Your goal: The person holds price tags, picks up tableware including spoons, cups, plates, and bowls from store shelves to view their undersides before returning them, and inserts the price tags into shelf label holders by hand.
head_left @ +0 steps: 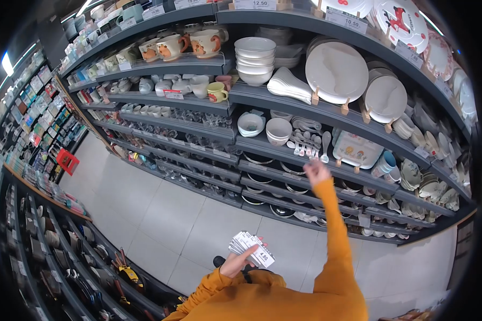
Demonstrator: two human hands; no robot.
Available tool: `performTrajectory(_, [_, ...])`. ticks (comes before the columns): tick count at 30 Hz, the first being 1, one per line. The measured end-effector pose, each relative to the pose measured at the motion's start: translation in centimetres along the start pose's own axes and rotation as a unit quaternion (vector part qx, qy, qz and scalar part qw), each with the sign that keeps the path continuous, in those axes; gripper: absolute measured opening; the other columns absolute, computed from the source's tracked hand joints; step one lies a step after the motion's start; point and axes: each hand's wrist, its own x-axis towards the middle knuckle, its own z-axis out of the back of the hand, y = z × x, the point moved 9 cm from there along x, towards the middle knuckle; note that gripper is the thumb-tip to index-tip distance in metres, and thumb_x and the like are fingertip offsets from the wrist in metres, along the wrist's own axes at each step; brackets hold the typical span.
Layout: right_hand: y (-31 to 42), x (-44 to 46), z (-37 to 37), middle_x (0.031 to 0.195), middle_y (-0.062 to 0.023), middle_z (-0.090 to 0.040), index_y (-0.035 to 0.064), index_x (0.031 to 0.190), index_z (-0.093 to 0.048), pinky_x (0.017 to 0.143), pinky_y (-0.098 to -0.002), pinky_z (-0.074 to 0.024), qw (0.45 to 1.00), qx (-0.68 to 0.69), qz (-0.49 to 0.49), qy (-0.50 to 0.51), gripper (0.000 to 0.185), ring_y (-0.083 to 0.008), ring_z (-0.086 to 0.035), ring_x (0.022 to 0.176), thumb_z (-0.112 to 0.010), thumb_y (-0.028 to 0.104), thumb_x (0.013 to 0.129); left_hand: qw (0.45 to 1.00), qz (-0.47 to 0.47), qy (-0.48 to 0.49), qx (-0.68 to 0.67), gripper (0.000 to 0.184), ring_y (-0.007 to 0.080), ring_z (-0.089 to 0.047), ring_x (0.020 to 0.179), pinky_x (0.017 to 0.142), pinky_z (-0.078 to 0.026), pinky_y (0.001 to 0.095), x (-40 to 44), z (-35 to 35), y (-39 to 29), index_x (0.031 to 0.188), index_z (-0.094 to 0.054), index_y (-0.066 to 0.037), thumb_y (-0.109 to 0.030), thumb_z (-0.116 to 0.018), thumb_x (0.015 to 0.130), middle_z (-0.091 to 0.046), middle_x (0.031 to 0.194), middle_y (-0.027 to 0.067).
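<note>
My left hand [237, 263] holds a fanned stack of white price tags [262, 255] low in front of my body, thumb on top. The front tag reads 4.80. My right hand [317, 171] is stretched out to the shelf edge, fingers drawn together; what they hold, if anything, is too small to make out. Just behind that hand lie several small spoons [303, 143] and a larger white spoon [325, 144]. White bowls [278, 131] stand to the left of the spoons. A divided tray with a printed pattern [357, 148] leans to the right.
Tall grey shelving holds stacked bowls [255, 56], large white plates [337, 72], mugs [172, 48] and glassware [198, 116]. A second rack [48, 257] stands close on my left. A red object [66, 161] is at the aisle's far end, on the tiled floor [166, 214].
</note>
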Motion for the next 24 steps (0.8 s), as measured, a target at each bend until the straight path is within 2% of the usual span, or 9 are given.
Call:
performTrajectory(1, [0.4, -3.2, -2.6, 0.089, -0.0079, -0.065, 0.0027, 0.101, -0.058, 0.073, -0.03, -0.05, 0.969, 0.223, 0.106, 0.027, 0.031, -0.018, -0.063, 0.083, -0.065, 0.03, 0.087, 1.0, -0.007, -0.009, 0.004, 0.03, 0.0107, -0.065, 0.086, 0.053, -0.046, 0.0186, 0.2, 0.1, 0.0, 0.12, -0.05, -0.006, -0.02, -0.054, 0.093, -0.062, 0.117, 0.0079])
performTrajectory(2, [2.5, -7.5, -4.9, 0.089, -0.0047, -0.065, 0.0041, 0.099, -0.061, 0.075, -0.0298, -0.0509, 0.928, 0.323, 0.127, 0.134, 0.024, -0.013, -0.062, 0.085, -0.064, 0.025, 0.088, 1.0, -0.005, -0.025, 0.007, 0.028, 0.0095, -0.064, 0.084, 0.052, -0.046, 0.0185, 0.4, 0.2, -0.1, 0.117, -0.051, -0.006, -0.02, -0.056, 0.093, -0.063, 0.113, 0.0068])
performTrajectory(4, [2.0, -15.3, -9.8, 0.094, -0.0054, -0.066, 0.0027, 0.102, -0.061, 0.08, -0.0269, -0.0507, 0.886, 0.34, 0.018, 0.314, 0.02, -0.0118, -0.062, 0.09, -0.063, 0.017, 0.088, 0.998, -0.005, -0.056, 0.015, 0.025, 0.0072, -0.063, 0.079, 0.05, -0.044, 0.0184, 0.8, 0.2, -0.5, 0.112, -0.054, -0.007, -0.02, -0.058, 0.092, -0.065, 0.106, 0.0044])
performTrajectory(6, [2.8, -20.2, -11.3, 0.094, -0.0058, -0.066, 0.0019, 0.1, -0.062, 0.078, -0.0257, -0.0512, 0.87, 0.396, -0.02, 0.294, 0.023, -0.0118, -0.062, 0.09, -0.069, 0.016, 0.084, 0.997, -0.014, -0.065, 0.041, 0.024, 0.0055, -0.061, 0.074, 0.049, -0.043, 0.0184, 1.9, 0.7, 0.2, 0.109, -0.055, -0.007, -0.021, -0.06, 0.09, -0.065, 0.097, 0.0013])
performTrajectory(9, [0.2, -22.5, -10.9, 0.093, -0.0075, -0.065, 0.0, 0.098, -0.06, 0.075, -0.025, -0.0512, 0.913, 0.369, -0.029, 0.171, 0.024, -0.0118, -0.063, 0.084, -0.073, 0.011, 0.081, 0.995, -0.025, -0.039, 0.084, 0.022, 0.0043, -0.059, 0.069, 0.048, -0.041, 0.0188, 3.3, -0.4, 0.7, 0.105, -0.058, -0.008, -0.022, -0.061, 0.09, -0.063, 0.087, -0.0016])
performTrajectory(15, [-2.3, -22.5, -7.7, 0.091, -0.0077, -0.065, -0.0004, 0.095, -0.059, 0.076, -0.0246, -0.0508, 0.915, 0.375, -0.054, 0.138, 0.022, -0.011, -0.062, 0.085, -0.073, 0.006, 0.079, 0.99, -0.007, 0.033, 0.134, 0.023, 0.0034, -0.055, 0.065, 0.047, -0.039, 0.0191, 4.7, -3.2, 1.7, 0.104, -0.059, -0.009, -0.025, -0.063, 0.089, -0.062, 0.082, -0.0026])
performTrajectory(18, [-3.1, -21.1, -6.6, 0.092, -0.0068, -0.064, -0.0005, 0.095, -0.059, 0.077, -0.0244, -0.0501, 0.911, 0.387, -0.062, 0.126, 0.019, -0.0106, -0.061, 0.087, -0.071, 0.003, 0.08, 0.995, 0.016, 0.022, 0.094, 0.025, 0.005, -0.057, 0.071, 0.052, -0.042, 0.0204, 4.6, -3.0, 2.3, 0.108, -0.058, -0.008, -0.025, -0.061, 0.09, -0.063, 0.09, -0.0003])
performTrajectory(22, [-3.0, -18.3, -6.1, 0.092, -0.0056, -0.063, -0.0012, 0.094, -0.058, 0.078, -0.0241, -0.0491, 0.924, 0.362, -0.041, 0.119, 0.019, -0.0101, -0.06, 0.09, -0.071, 0.003, 0.08, 0.998, 0.049, 0.033, -0.01, 0.032, 0.0104, -0.06, 0.093, 0.065, -0.047, 0.0244, 3.7, -1.8, 3.2, 0.12, -0.054, -0.009, -0.023, -0.059, 0.091, -0.063, 0.108, 0.003])
performTrajectory(24, [-2.5, -16.1, -5.2, 0.084, -0.0042, -0.065, 0.0008, 0.094, -0.06, 0.07, -0.0246, -0.0492, 0.949, 0.301, 0.028, 0.088, 0.017, -0.0093, -0.061, 0.08, -0.07, 0.009, 0.082, 0.998, 0.044, 0.038, -0.041, 0.034, 0.0117, -0.06, 0.098, 0.068, -0.047, 0.0255, 3.5, -0.7, 3.8, 0.123, -0.052, -0.009, -0.021, -0.057, 0.091, -0.062, 0.114, 0.0042])
